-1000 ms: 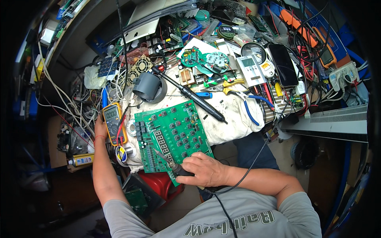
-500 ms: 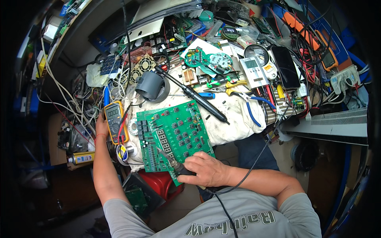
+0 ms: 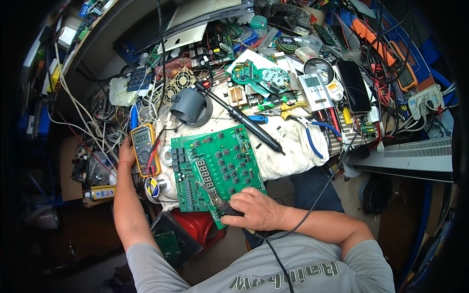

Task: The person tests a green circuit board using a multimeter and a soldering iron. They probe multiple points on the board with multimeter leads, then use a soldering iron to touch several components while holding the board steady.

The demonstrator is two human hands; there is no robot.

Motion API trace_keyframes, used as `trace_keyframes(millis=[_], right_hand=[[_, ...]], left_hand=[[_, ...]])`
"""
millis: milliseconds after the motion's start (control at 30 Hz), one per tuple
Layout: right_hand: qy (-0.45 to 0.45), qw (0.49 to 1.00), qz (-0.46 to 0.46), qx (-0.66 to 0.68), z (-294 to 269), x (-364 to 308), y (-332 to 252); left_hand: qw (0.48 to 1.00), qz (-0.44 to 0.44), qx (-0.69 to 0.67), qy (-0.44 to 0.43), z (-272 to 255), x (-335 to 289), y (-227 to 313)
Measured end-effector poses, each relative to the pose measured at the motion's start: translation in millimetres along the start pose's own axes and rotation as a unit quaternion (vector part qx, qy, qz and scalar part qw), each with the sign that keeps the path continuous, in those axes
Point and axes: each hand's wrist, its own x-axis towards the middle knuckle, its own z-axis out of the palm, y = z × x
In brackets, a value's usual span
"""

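A soldering iron [image 3: 227, 209] with a dark handle is gripped in my right hand [image 3: 258, 210]. Its metal tip slants up and left over a green circuit board [image 3: 232, 171], close to the digit display on the board; whether the tip touches is too small to tell. The board lies on a white cloth [image 3: 283, 161] and overhangs its near edge. Against the left edge of a yellow-framed multimeter [image 3: 145, 150] rests my left hand [image 3: 126, 152], its fingers mostly hidden, so its grip is unclear. A solder reel [image 3: 152, 186] sits just below the meter.
Beyond the board lie a grey tape-like ring [image 3: 191, 107], a black desoldering pump [image 3: 249, 129], blue-handled pliers [image 3: 313, 139] and a screwdriver [image 3: 257, 119]. A phone [image 3: 352, 87] and a white meter [image 3: 315, 92] are at the right. Loose cables [image 3: 80, 110] crowd the left side.
The view has shifted slightly, so the bench things appear a little further right and lower. Both hands keep their places, the right one still holding the soldering iron.
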Motion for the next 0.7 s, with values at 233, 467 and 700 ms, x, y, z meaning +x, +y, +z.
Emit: trace_keyframes(millis=[233, 467, 700], right_hand=[[0.008, 1.000, 0.000, -0.004, 0, 0, -1], [0.002, 1.000, 0.002, -0.008, -3, -1, -2], [-0.010, 1.000, 0.002, -0.004, -3, 0, -2]], left_hand=[[1.000, -0.007, 0.010, -0.004, -2, -1, 3], [0.998, 0.028, -0.055, -0.013, 6, 2, -13], [0.999, 0.011, -0.033, -0.015, 2, -3, -8]])
